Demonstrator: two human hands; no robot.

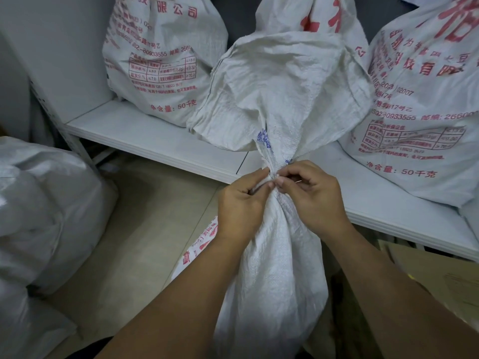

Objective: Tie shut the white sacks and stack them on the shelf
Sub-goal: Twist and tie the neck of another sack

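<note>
Pinching sack point(274, 255) neck between left hand point(239, 200), right hand point(315, 196).

A storeroom for bulk goods: woven white sacks point(160, 60), printed in red with company details and a 50-kilogram net weight, stand on a white metal shelf point(145, 136). More bulging sacks point(39, 203) crowd the tiled floor point(145, 229) at left, and cardboard sheets point(427, 270) lie at right.
</note>
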